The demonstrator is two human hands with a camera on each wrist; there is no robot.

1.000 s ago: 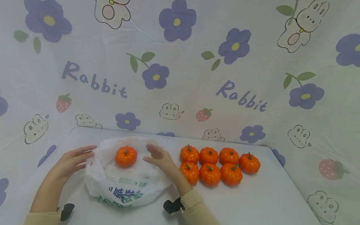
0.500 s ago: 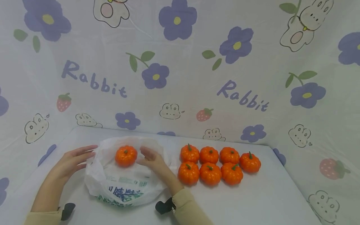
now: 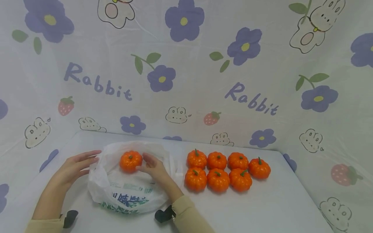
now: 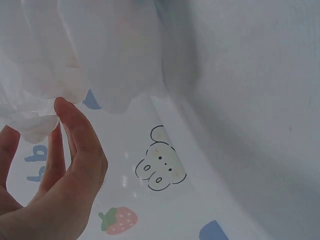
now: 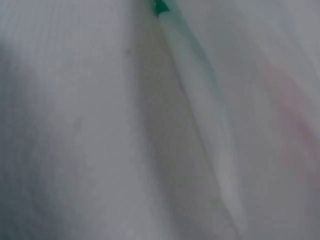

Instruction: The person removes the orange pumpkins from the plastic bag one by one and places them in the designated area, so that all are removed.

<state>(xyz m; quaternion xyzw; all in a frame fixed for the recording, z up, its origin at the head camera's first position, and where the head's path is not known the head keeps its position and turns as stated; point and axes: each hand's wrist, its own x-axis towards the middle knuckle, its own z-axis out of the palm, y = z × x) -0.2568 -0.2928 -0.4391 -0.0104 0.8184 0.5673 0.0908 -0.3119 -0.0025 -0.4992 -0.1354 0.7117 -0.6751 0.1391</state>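
Observation:
A small orange pumpkin (image 3: 130, 161) with a short green stem lies in the open mouth of a white plastic bag (image 3: 131, 186). My right hand (image 3: 155, 167) reaches in from the right, thumb and fingertips at the pumpkin's right side and not wrapped round it. On the bag's left, my left hand (image 3: 67, 168) has its fingers extended, with the tips at the bag's rim. Seen from the left wrist, the fingers (image 4: 86, 145) meet the thin film; whether they pinch it is unclear. The right wrist view is blurred and shows no hand.
Right of the bag, several more orange pumpkins (image 3: 218, 180) sit in two close rows on the white table (image 3: 262, 207). Behind the table hangs a patterned cloth (image 3: 192, 87) with flowers and rabbits. Black wrist mounts (image 3: 163, 215) stick out by both sleeves.
My right hand has moved left across the bag until its thumb and fingertips are at the pumpkin. The left hand and the bag's left side have stayed in place.

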